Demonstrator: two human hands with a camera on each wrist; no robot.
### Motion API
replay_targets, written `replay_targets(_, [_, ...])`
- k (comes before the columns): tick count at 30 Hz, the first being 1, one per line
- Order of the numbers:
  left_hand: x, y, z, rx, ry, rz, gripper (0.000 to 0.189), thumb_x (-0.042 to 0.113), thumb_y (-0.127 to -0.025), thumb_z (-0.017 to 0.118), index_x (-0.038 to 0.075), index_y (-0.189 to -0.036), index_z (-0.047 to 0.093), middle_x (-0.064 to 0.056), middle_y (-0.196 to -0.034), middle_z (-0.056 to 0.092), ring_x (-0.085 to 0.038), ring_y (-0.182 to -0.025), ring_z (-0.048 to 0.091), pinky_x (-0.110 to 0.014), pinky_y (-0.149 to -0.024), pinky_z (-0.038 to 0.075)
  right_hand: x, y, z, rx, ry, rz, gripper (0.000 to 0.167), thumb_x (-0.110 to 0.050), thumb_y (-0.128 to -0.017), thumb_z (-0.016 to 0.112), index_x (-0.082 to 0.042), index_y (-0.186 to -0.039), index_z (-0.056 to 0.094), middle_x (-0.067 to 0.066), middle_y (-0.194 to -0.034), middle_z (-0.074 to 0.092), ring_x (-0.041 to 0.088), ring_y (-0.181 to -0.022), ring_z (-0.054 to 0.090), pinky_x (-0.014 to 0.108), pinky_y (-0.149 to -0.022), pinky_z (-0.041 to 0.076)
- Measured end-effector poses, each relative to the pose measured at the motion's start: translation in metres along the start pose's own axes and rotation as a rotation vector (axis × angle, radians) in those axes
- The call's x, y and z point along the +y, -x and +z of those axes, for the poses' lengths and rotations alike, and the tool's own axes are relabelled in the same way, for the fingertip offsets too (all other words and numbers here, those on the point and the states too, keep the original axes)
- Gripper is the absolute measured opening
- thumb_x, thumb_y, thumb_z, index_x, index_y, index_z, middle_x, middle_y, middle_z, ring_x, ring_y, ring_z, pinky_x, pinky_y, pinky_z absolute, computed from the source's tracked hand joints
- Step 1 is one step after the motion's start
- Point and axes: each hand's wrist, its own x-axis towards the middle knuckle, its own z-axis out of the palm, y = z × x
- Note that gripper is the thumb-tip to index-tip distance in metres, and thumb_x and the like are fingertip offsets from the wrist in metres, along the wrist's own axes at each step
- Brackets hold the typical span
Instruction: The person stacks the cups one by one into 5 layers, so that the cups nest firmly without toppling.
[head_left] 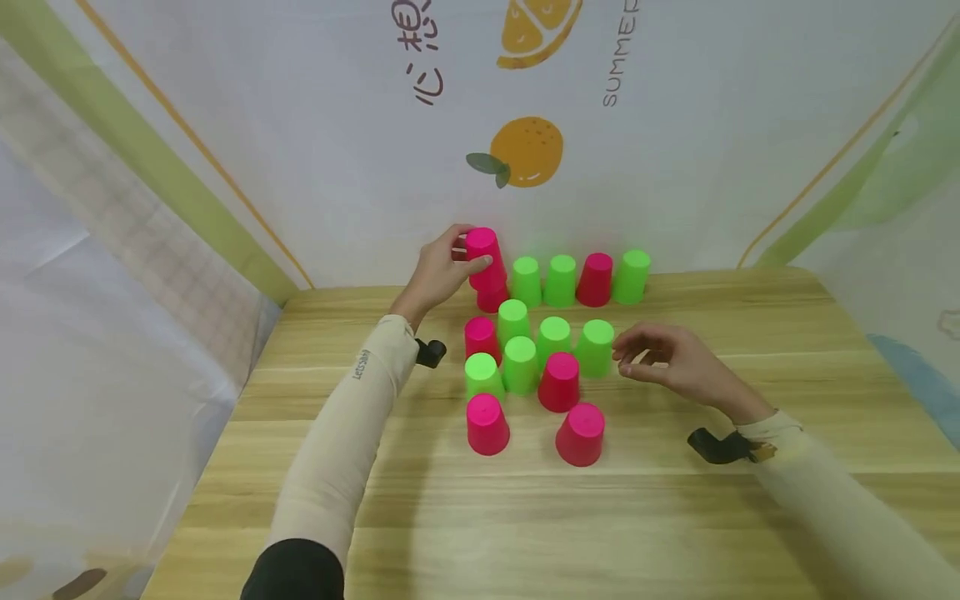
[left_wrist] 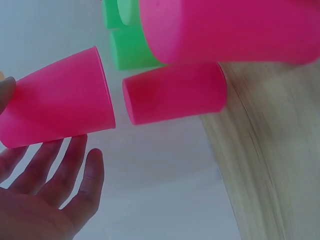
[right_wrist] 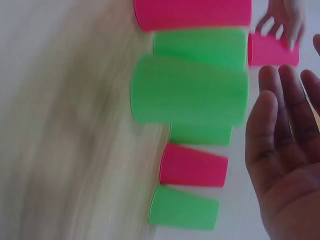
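At the back left of the table, my left hand [head_left: 437,271] holds an upside-down pink cup [head_left: 482,243] between thumb and fingers. Just below it another pink cup [head_left: 492,299] stands mouth down; the left wrist view shows a gap between the held cup [left_wrist: 57,102] and the standing pink cup [left_wrist: 175,93]. My right hand [head_left: 678,362] hovers at the right of the group with relaxed fingers and holds nothing. Nearest to its fingertips is a green cup [head_left: 596,350]. In the right wrist view the right palm [right_wrist: 295,195] faces up the frame beside the cups.
A back row holds green cups [head_left: 560,282] and a red-pink cup [head_left: 596,280]. Several more cups stand in front in staggered rows, with pink cups [head_left: 487,425] [head_left: 581,435] foremost. Behind the wooden table [head_left: 480,533] hangs a white printed cloth [head_left: 337,167].
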Motion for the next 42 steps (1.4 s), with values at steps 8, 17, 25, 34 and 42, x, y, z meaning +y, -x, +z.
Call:
replay_targets(8, [0.001, -0.011, 0.009, 0.028, 0.051, -0.003, 0.055, 0.027, -0.094, 0.068, 0.017, -0.144, 0.047, -0.012, -0.135, 0.057, -0.031, -0.126, 0.056, -0.046, -0.101, 0.055, -0.010, 0.011, 0.020, -0.160, -0.014, -0.042, 0.037, -0.002, -0.080, 0.082, -0.010, -0.113, 0.068, 0.004, -0.102, 0.071, 0.017, -0.092, 0.068, 0.027, -0.070, 0.060])
replay_targets(17, [0.002, -0.029, 0.022, 0.032, 0.066, -0.012, 0.057, 0.027, -0.094, 0.069, 0.016, -0.146, 0.045, -0.010, -0.138, 0.056, -0.030, -0.128, 0.056, -0.043, -0.103, 0.056, -0.013, 0.017, 0.042, -0.245, 0.036, -0.070, 0.051, -0.018, -0.076, 0.088, -0.007, -0.121, 0.067, 0.000, -0.111, 0.071, 0.008, -0.099, 0.065, 0.031, -0.075, 0.060])
replay_targets(25, [0.001, -0.035, 0.030, 0.014, 0.030, -0.024, 0.059, 0.026, -0.096, 0.068, 0.018, -0.149, 0.043, -0.011, -0.141, 0.055, -0.030, -0.130, 0.054, -0.042, -0.105, 0.055, -0.017, 0.014, 0.051, -0.263, 0.024, -0.073, 0.049, -0.013, -0.076, 0.087, -0.006, -0.120, 0.066, 0.000, -0.114, 0.071, 0.006, -0.098, 0.062, 0.028, -0.077, 0.061])
replay_targets(34, [0.000, -0.039, 0.031, 0.005, -0.013, -0.032, 0.059, 0.026, -0.097, 0.066, 0.012, -0.149, 0.042, -0.013, -0.144, 0.055, -0.031, -0.132, 0.055, -0.042, -0.107, 0.053, -0.016, 0.016, 0.055, -0.251, -0.006, -0.049, 0.048, -0.013, -0.076, 0.086, -0.009, -0.119, 0.065, 0.002, -0.113, 0.070, 0.007, -0.099, 0.063, 0.030, -0.077, 0.061])
replay_targets(42, [0.001, -0.039, 0.031, -0.025, -0.028, -0.063, 0.060, 0.023, -0.097, 0.066, 0.008, -0.149, 0.039, -0.014, -0.148, 0.052, -0.032, -0.135, 0.053, -0.042, -0.110, 0.051, -0.016, 0.018, 0.057, -0.235, -0.022, -0.031, 0.048, -0.014, -0.076, 0.087, -0.009, -0.119, 0.065, 0.002, -0.113, 0.069, 0.007, -0.100, 0.063, 0.027, -0.078, 0.061])
